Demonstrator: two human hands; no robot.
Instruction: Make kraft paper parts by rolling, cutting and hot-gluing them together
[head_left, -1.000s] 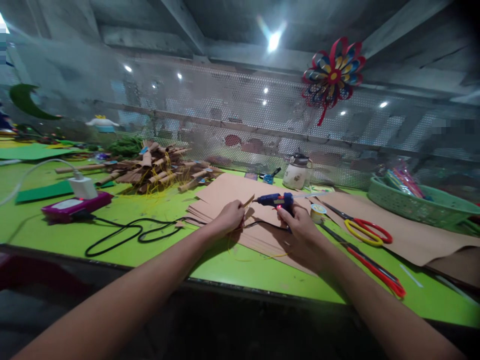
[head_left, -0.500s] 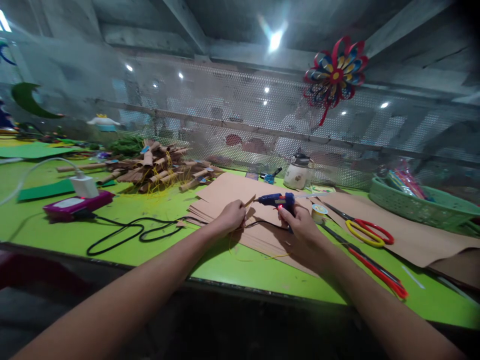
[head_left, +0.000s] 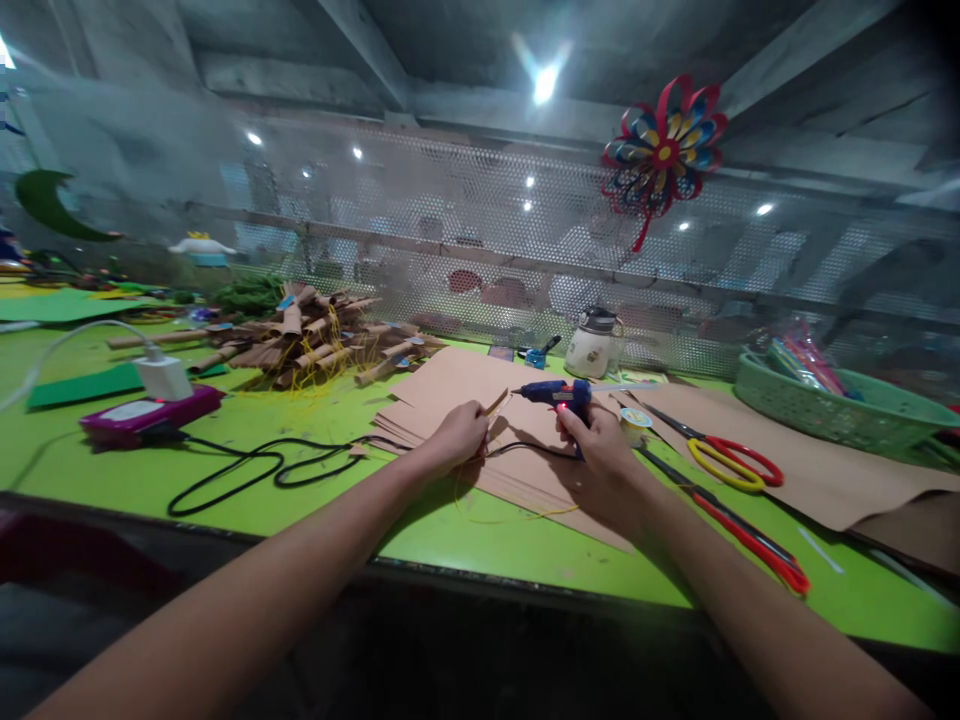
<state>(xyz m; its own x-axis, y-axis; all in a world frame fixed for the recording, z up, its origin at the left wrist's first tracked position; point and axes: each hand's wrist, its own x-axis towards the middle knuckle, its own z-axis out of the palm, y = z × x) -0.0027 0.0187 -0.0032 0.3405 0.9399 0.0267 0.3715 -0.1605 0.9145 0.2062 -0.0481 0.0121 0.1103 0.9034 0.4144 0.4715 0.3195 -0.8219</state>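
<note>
My right hand is wrapped round a dark blue hot glue gun, its red light lit and a clear glue stick out of its back. The nozzle points left, close to the tip of a small strip of brown paper. That strip is pinched in my left hand; whether nozzle and paper touch I cannot tell. A loose yellow thread curves below my hands. Under them lie stacked sheets of brown kraft paper.
Rolled brown paper pieces with yellow thread are heaped at the left. A black cord loops to a purple power strip. On the right lie scissors, a red-handled tool, a thread spool and a green basket.
The glue gun has levelled slightly, its nozzle still close to the paper strip. The whole view has shifted a little. Both hands keep their hold.
</note>
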